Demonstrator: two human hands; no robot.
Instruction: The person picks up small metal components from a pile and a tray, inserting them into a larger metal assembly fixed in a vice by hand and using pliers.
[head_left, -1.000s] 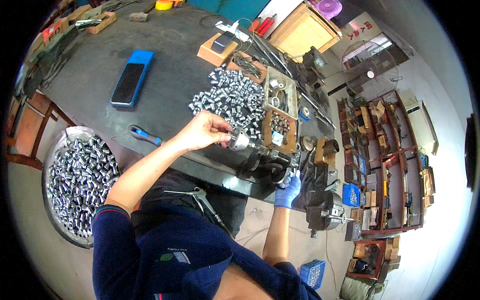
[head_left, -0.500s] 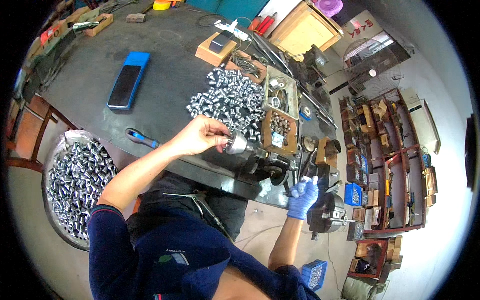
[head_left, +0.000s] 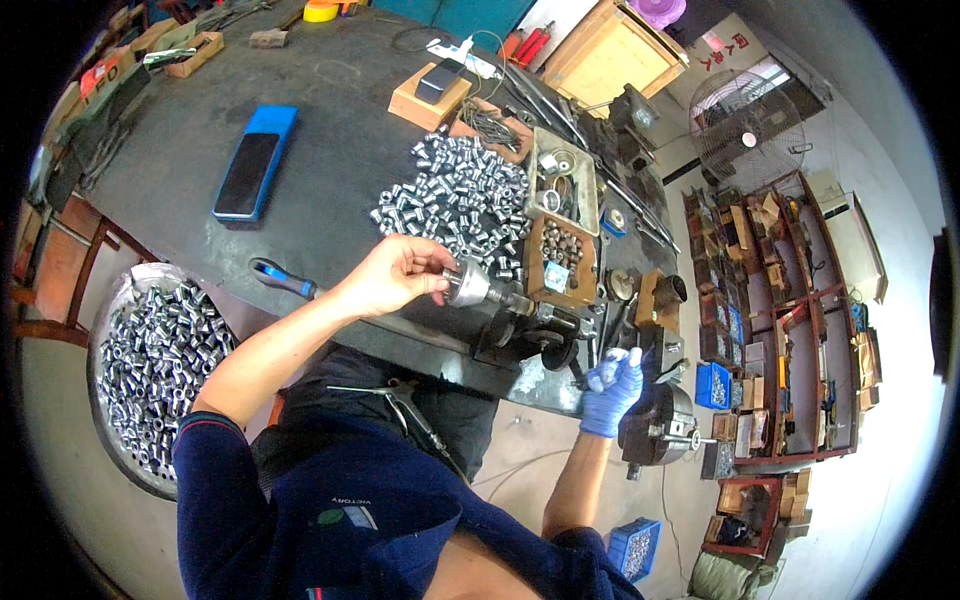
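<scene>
My bare left hand (head_left: 402, 272) is closed in a pinch at the mouth of a steel drill chuck (head_left: 470, 283). Whatever sits between its fingertips is mostly hidden. The chuck belongs to a small bench machine (head_left: 535, 335) at the table's near edge. On the machine's right side, my right hand (head_left: 611, 392), in a blue glove, is curled into a fist; I cannot make out what is inside it. Just beyond my left hand lies a heap of short shiny metal sleeves (head_left: 460, 195).
A wooden box of small metal parts (head_left: 562, 262) and a plastic tray (head_left: 562, 180) flank the heap. A round metal basin (head_left: 165, 375) of sleeves stands at left. A blue-edged phone-like slab (head_left: 250, 170), a file handle (head_left: 283, 277) and a vise-like block (head_left: 660, 425) are nearby.
The view has shifted slightly. Both hands stay at nearly the same places, the left one at the chuck and the right one closed beside the machine.
</scene>
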